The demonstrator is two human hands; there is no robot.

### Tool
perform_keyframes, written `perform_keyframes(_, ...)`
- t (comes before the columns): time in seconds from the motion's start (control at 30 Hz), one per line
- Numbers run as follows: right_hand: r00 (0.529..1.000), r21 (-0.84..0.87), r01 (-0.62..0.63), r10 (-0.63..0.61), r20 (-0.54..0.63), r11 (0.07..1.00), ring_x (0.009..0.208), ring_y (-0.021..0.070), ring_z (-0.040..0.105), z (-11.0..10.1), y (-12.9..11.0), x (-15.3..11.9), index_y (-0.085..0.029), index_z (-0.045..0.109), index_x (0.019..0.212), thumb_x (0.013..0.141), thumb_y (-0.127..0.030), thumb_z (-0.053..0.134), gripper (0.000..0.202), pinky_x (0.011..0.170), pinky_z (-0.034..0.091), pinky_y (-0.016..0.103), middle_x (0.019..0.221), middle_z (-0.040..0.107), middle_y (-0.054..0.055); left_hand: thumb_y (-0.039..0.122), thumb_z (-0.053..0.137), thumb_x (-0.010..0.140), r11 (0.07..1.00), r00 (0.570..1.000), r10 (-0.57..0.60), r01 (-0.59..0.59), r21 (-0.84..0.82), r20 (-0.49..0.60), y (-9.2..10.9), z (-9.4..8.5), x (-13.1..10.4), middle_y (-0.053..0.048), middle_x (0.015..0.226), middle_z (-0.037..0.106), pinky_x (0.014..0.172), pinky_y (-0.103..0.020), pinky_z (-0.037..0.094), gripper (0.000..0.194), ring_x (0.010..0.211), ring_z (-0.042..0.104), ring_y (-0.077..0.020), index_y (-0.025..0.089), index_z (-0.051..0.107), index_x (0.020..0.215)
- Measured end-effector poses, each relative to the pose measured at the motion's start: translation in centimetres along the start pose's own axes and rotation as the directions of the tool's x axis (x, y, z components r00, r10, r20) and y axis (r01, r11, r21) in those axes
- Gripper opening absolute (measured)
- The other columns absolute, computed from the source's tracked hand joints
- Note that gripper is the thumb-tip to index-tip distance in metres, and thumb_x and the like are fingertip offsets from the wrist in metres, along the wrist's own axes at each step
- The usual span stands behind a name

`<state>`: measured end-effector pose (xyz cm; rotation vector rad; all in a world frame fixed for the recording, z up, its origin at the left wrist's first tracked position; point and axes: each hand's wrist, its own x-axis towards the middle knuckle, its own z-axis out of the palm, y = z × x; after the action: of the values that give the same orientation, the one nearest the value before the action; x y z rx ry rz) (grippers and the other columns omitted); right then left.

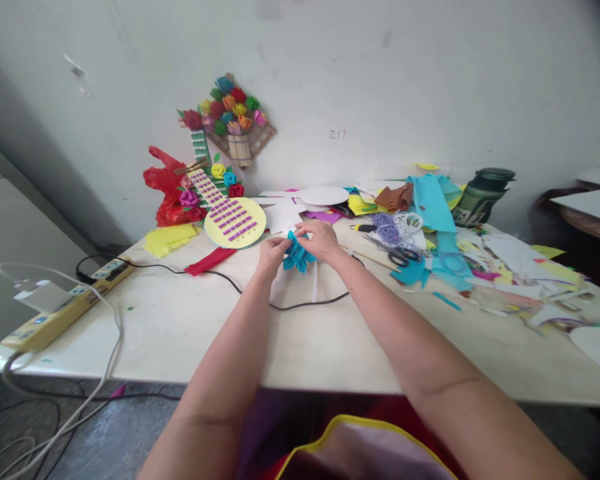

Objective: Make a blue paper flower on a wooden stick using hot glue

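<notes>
A blue paper flower (299,256) is held up above the middle of the table, between my two hands. My left hand (274,253) pinches its left edge with thumb and fingers. From the upper right, my right hand (320,240) grips its petals, the fingers bent over the top. Just below the flower, a thin white stick (315,283) shows; whether it joins the flower I cannot tell. Past my hands lies a yellow guitar-shaped paper piece (235,223) with purple woven strips. A strip of red paper (211,261) rests left of my left hand.
Scissors (405,256), white and purple string (387,228), blue crepe paper (433,207) and paper scraps spread over the right side. A dark green bottle (485,197) stands behind them. At left are a power strip (55,320) and a black cable (225,279) crossing the table (180,333). Paper flowers (235,107) lean on the wall.
</notes>
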<state>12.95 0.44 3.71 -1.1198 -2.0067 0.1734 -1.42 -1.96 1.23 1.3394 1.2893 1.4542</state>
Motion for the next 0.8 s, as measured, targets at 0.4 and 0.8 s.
perform_keyframes(0.4,0.999,-0.035,-0.051,0.051,0.015,0.998,0.107,0.0202,0.065,0.0,0.0,0.0,-0.021,0.072,0.079,0.071,-0.015,0.062,0.014,0.098,0.044,0.034,0.111,0.073,0.004,0.038,0.058,0.062,0.977,0.994,0.107,-0.109,0.181,0.021,-0.4,0.2,0.1,0.004,0.047,0.044,0.051,-0.025,0.032,0.022,0.051,0.04,-0.0112,0.017,0.057,0.054)
perform_keyframes(0.8,0.988,-0.092,-0.125,0.132,0.08,0.988,0.109,0.0198,0.065,-0.2,0.1,0.0,-0.022,0.073,0.073,0.076,-0.019,0.058,0.015,0.099,0.043,0.033,0.113,0.072,0.002,0.037,0.057,0.065,0.959,0.993,0.115,-0.113,0.261,0.007,-0.9,0.3,0.5,0.002,0.052,0.053,0.057,-0.026,0.039,0.022,0.058,0.049,-0.0142,0.017,0.06,0.056)
